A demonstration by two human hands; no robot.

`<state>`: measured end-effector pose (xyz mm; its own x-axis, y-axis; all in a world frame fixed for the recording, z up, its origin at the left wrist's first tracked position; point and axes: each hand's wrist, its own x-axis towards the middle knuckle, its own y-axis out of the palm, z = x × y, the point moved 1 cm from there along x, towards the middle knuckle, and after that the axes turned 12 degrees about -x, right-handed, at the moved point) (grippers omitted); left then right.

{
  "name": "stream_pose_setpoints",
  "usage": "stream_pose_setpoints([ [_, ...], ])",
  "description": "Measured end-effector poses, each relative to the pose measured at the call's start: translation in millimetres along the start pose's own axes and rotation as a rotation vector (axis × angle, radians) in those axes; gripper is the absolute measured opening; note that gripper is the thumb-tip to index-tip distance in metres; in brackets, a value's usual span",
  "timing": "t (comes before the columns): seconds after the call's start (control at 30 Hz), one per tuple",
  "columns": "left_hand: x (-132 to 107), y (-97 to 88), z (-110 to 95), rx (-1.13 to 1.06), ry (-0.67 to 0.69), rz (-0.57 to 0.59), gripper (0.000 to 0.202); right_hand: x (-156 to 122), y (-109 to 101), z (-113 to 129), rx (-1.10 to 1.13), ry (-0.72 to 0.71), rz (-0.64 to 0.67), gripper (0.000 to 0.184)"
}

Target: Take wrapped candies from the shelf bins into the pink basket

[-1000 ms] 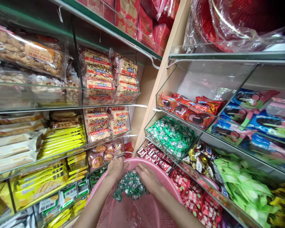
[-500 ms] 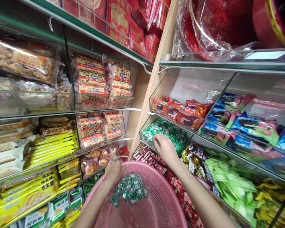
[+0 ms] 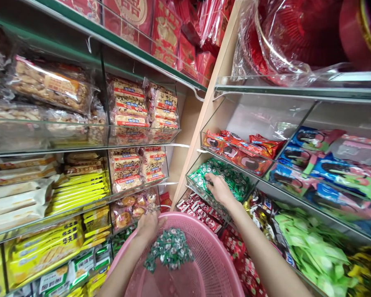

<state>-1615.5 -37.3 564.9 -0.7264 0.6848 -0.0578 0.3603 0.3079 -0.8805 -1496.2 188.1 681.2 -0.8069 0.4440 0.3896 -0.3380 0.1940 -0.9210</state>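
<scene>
Because the right hand (image 3: 220,189) covers candies (image 3: 216,166), contact's unclear.

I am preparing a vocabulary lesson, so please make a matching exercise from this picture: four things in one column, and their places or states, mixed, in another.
Column one
1. Left hand
2. Right hand
3. Pink basket
4. Blue packets

Column two
A. Above the light-green packets, towards the picture's right edge
B. Has a pile of green sweets inside
C. At the basket's rim
D. At the green-wrapped sweets outside the basket

Right pairs: 1-C, 2-D, 3-B, 4-A
</scene>
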Motion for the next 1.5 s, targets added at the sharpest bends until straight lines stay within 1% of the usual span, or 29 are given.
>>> stream_pose_setpoints([
  [0.13, -1, 1.7, -2, 0.004, 0.01, -0.004, 0.045, -3, -4, 1, -0.062, -0.056, -0.036, 0.037],
  [0.2, -1, 2.2, -3, -0.002, 0.017, -0.016, 0.044, -5, -10, 2, -0.081, -0.061, -0.069, 0.037],
  [0.27, -1, 2.4, -3, -0.012, 0.025, -0.023, 0.044, -9, -20, 7, -0.061, -0.074, -0.129, 0.036],
  [0.37, -1, 3.0, -3, -0.013, 0.034, -0.024, 0.042, -24, -34, 27, 0.05, -0.129, -0.251, 0.034],
  [0.43, -1, 4.0, -3, -0.007, 0.041, -0.026, 0.042, -42, -33, 48, 0.163, -0.18, -0.28, 0.032],
  [0.5, -1, 5.2, -3, -0.001, 0.052, -0.023, 0.042, -63, -19, 70, 0.271, -0.219, -0.215, 0.029],
  [0.6, -1, 6.1, -5, -0.002, 0.066, -0.029, 0.042, -90, 22, 93, 0.34, -0.224, -0.018, 0.03],
  [0.7, -2, 5.9, -5, 0.013, 0.058, -0.023, 0.041, -108, 60, 97, 0.32, -0.182, 0.111, 0.03],
  [0.77, -2, 5.9, -5, 0.033, 0.048, -0.012, 0.04, -115, 74, 91, 0.278, -0.132, 0.162, 0.028],
  [0.83, -2, 6.5, -4, 0.047, 0.057, -0.004, 0.04, -120, 80, 84, 0.216, -0.079, 0.215, 0.027],
  [0.93, -2, 8.5, -4, 0.043, 0.081, 0.011, 0.04, -127, 80, 76, 0.103, -0.018, 0.314, 0.029],
  [1.07, -1, 10.7, -8, 0.022, 0.108, 0.033, 0.038, -137, 82, 74, -0.014, 0.041, 0.42, 0.034],
  [1.23, 0, 12.5, -10, 0.035, 0.117, 0.057, 0.038, -143, 88, 74, -0.054, 0.062, 0.466, 0.041],
  [1.5, 0, 15.4, -9, 0.036, 0.12, 0.068, 0.039, -146, 87, 80, -0.08, 0.087, 0.478, 0.037],
])
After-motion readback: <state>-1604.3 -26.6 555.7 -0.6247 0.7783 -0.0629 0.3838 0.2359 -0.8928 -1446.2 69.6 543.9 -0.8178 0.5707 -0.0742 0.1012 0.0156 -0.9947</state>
